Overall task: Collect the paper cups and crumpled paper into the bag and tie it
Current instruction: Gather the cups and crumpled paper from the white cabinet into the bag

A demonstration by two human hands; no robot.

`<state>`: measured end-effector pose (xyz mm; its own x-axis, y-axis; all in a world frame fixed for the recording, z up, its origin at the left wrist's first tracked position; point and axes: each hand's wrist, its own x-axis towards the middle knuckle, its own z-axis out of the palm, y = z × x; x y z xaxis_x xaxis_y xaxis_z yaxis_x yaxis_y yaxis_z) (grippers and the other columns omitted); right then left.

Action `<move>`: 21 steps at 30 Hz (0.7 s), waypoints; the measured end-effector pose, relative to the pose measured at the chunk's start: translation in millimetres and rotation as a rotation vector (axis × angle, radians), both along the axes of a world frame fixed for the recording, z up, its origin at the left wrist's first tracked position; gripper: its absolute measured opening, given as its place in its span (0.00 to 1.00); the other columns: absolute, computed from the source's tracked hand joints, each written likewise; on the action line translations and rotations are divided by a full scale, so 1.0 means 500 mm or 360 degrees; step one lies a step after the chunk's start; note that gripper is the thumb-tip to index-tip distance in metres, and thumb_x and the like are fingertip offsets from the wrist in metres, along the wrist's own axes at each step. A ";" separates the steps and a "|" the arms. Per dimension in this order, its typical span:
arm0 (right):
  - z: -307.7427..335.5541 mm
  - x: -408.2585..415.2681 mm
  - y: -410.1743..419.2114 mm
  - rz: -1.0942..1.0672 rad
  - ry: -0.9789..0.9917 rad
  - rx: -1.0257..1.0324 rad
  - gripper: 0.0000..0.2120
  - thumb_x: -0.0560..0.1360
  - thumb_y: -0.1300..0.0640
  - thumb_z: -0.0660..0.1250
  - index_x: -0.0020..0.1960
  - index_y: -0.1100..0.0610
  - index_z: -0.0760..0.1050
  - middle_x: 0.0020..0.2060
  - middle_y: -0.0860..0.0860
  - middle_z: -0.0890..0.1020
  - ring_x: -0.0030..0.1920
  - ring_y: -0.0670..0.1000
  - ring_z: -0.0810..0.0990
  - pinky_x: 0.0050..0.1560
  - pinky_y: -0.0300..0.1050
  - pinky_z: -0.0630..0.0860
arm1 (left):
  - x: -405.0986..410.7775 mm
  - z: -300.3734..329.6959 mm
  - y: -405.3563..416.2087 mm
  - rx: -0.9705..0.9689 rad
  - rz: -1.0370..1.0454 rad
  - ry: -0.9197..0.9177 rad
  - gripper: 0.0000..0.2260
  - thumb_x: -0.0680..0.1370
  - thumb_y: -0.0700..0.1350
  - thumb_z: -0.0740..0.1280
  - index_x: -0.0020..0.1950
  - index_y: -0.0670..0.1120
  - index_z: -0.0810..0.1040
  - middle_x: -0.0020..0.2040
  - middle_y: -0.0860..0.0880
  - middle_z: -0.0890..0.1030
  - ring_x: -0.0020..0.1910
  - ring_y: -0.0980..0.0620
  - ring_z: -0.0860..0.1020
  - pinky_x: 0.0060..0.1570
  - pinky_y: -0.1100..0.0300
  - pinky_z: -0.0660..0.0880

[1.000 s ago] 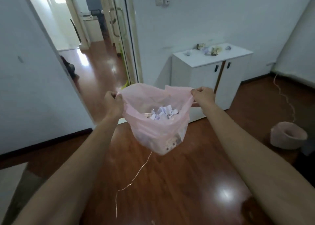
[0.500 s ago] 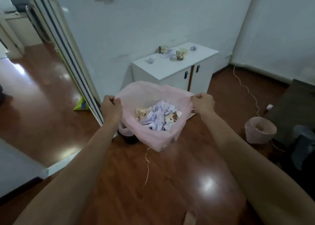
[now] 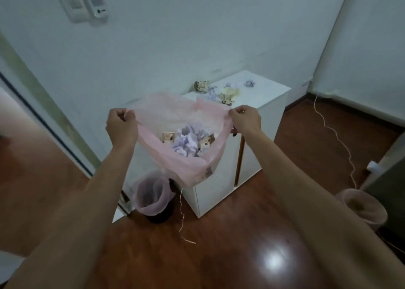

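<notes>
A person holds a pink bag [image 3: 175,164] open in the air before a white cabinet [image 3: 258,104], the left hand [image 3: 121,127] and right hand [image 3: 245,119] each with its grip clamped on the bag's rim. Crumpled paper [image 3: 188,138] and patterned paper cups [image 3: 207,143] lie inside the bag. More cups [image 3: 228,96] and paper scraps [image 3: 249,83] sit near the cabinet top's back edge.

No readable text anywhere. The remote [image 3: 94,0] in its wall holder carries small dark marks, too blurred to make out. The cups [image 3: 228,96] on the cabinet show brown patterns only, with no lettering visible.
</notes>
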<state>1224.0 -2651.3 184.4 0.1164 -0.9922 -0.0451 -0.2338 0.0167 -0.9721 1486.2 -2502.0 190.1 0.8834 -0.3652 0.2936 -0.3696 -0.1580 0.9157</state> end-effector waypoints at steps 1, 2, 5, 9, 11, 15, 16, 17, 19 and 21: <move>0.006 0.013 -0.043 0.0006 -0.0038 -0.0020 0.05 0.74 0.59 0.65 0.44 0.59 0.79 0.39 0.50 0.82 0.35 0.52 0.84 0.35 0.45 0.84 | 0.018 0.010 -0.034 -0.0041 0.0035 -0.0027 0.07 0.77 0.44 0.63 0.52 0.43 0.76 0.46 0.46 0.77 0.45 0.48 0.75 0.46 0.54 0.73; 0.009 0.025 -0.084 0.0014 -0.0063 -0.0036 0.05 0.73 0.59 0.65 0.45 0.59 0.79 0.39 0.50 0.82 0.35 0.52 0.84 0.36 0.45 0.84 | 0.035 0.015 -0.067 -0.0081 0.0068 -0.0043 0.07 0.77 0.44 0.63 0.52 0.43 0.76 0.46 0.46 0.77 0.45 0.48 0.76 0.47 0.53 0.74; 0.000 0.066 -0.200 0.0043 -0.0061 -0.0087 0.04 0.72 0.59 0.65 0.43 0.57 0.79 0.39 0.50 0.82 0.37 0.51 0.84 0.36 0.44 0.84 | 0.082 -0.001 -0.165 -0.0128 0.0095 -0.0063 0.04 0.76 0.45 0.63 0.49 0.46 0.73 0.45 0.46 0.77 0.45 0.46 0.77 0.48 0.51 0.75; -0.060 0.118 -0.342 0.0265 0.0266 -0.0090 0.04 0.73 0.58 0.67 0.40 0.54 0.77 0.39 0.51 0.82 0.41 0.53 0.85 0.37 0.47 0.84 | 0.126 -0.077 -0.285 -0.0120 0.0051 -0.0002 0.03 0.76 0.43 0.65 0.49 0.46 0.74 0.42 0.48 0.77 0.42 0.50 0.74 0.44 0.56 0.72; -0.085 0.135 -0.409 0.0411 0.0478 -0.0041 0.04 0.74 0.57 0.68 0.41 0.54 0.78 0.39 0.50 0.82 0.41 0.53 0.84 0.36 0.47 0.84 | 0.147 -0.108 -0.339 -0.0101 0.0040 0.0060 0.04 0.76 0.42 0.66 0.50 0.45 0.76 0.43 0.47 0.77 0.42 0.50 0.75 0.44 0.58 0.71; -0.088 0.159 -0.553 0.0915 0.0812 0.0089 0.06 0.75 0.54 0.68 0.44 0.56 0.81 0.41 0.51 0.85 0.37 0.45 0.85 0.36 0.43 0.83 | 0.187 -0.125 -0.434 -0.0145 0.0031 0.0146 0.03 0.74 0.43 0.67 0.43 0.51 0.76 0.37 0.53 0.77 0.37 0.55 0.74 0.41 0.60 0.70; -0.078 0.168 -0.591 0.1045 0.0852 0.0142 0.07 0.76 0.53 0.69 0.45 0.57 0.81 0.42 0.50 0.85 0.39 0.46 0.86 0.38 0.44 0.84 | 0.196 -0.122 -0.457 -0.0163 0.0028 0.0155 0.05 0.74 0.43 0.67 0.40 0.52 0.75 0.36 0.55 0.76 0.35 0.58 0.74 0.39 0.61 0.70; -0.064 0.175 -0.623 0.1152 0.0893 0.0210 0.09 0.76 0.52 0.69 0.47 0.57 0.82 0.42 0.49 0.86 0.41 0.48 0.86 0.39 0.46 0.84 | 0.200 -0.117 -0.476 -0.0181 0.0012 0.0160 0.07 0.73 0.43 0.67 0.38 0.54 0.74 0.35 0.56 0.76 0.33 0.61 0.73 0.37 0.63 0.70; -0.037 0.197 -0.681 0.1349 0.1026 0.0349 0.12 0.76 0.50 0.69 0.48 0.58 0.84 0.41 0.49 0.87 0.42 0.52 0.87 0.39 0.47 0.83 | 0.200 -0.109 -0.504 -0.0180 -0.0003 0.0151 0.09 0.73 0.42 0.68 0.36 0.54 0.73 0.33 0.55 0.75 0.30 0.63 0.71 0.34 0.66 0.68; -0.012 0.234 -0.734 0.1520 0.1226 0.0394 0.12 0.76 0.51 0.68 0.47 0.60 0.85 0.42 0.52 0.87 0.42 0.53 0.87 0.38 0.46 0.82 | 0.200 -0.102 -0.525 -0.0164 0.0020 0.0133 0.10 0.73 0.42 0.69 0.36 0.54 0.73 0.32 0.54 0.75 0.30 0.62 0.71 0.32 0.66 0.67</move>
<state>1341.2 -3018.4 178.2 0.6446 -0.4809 -0.5944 -0.7591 -0.3101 -0.5723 1586.4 -2764.6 139.1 0.9106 -0.3259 0.2541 -0.2899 -0.0654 0.9548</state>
